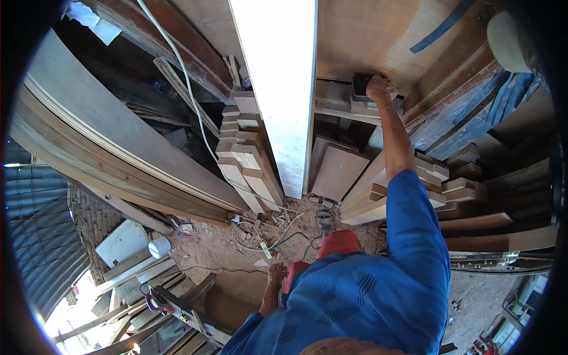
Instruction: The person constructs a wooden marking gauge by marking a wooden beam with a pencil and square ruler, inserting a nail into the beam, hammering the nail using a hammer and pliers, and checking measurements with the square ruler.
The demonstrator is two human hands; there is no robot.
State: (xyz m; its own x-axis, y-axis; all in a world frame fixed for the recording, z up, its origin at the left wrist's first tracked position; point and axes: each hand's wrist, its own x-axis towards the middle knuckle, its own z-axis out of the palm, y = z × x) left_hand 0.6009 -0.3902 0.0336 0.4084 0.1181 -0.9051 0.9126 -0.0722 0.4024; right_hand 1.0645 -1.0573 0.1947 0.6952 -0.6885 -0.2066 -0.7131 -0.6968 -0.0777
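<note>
My right hand (379,89), its arm stretched forward, is at a small dark box (360,86) on a wooden ledge (334,97). Its fingers are curled together, and what they may hold is hidden. Down beside my red shorts (339,242) is my left hand (276,273), small in view and with its fingers curled in. I cannot make out anything inside it. A long pale board (281,89), bright with glare, stands upright between the stacks of wood, left of my right arm.
Stacked timber pieces (251,160) stand left of the pale board, with more timber (461,195) at right. A white cable (183,71) hangs down to the shaving-covered floor (219,248). A white bucket (159,247) and a wooden bench (219,307) are at lower left. Blue strips (515,97) hang at upper right.
</note>
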